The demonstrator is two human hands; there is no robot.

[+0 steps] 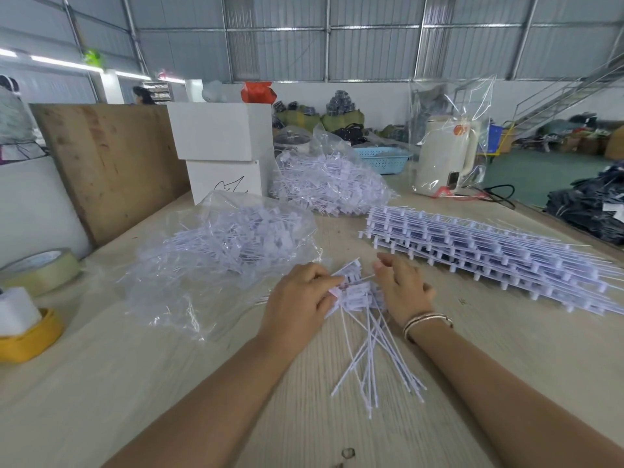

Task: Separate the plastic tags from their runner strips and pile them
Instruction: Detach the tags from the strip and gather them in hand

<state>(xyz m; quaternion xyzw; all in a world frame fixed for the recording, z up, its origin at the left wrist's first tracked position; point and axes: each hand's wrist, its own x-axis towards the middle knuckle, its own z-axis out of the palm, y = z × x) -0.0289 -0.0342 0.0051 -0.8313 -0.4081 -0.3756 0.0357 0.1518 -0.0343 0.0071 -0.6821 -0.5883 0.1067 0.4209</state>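
Note:
A small bunch of white plastic tags [358, 295] lies between my hands on the table, its thin tails [374, 359] fanning toward me. My left hand [297, 302] curls its fingers round the tag heads from the left. My right hand [401, 288] rests against the bunch on the right, fingers bent, thumb raised. A flat stack of tags on runner strips [489, 251] lies to the right. A clear bag heaped with loose tags [233, 241] sits to the left, a second full bag [327, 184] behind it.
Tape rolls [40, 271] and a yellow roll [30, 336] sit at the left edge. White boxes [223, 143], a wooden board [111, 163], a blue basket [385, 158] and a bagged white kettle [445, 153] stand at the back of the table [169, 383].

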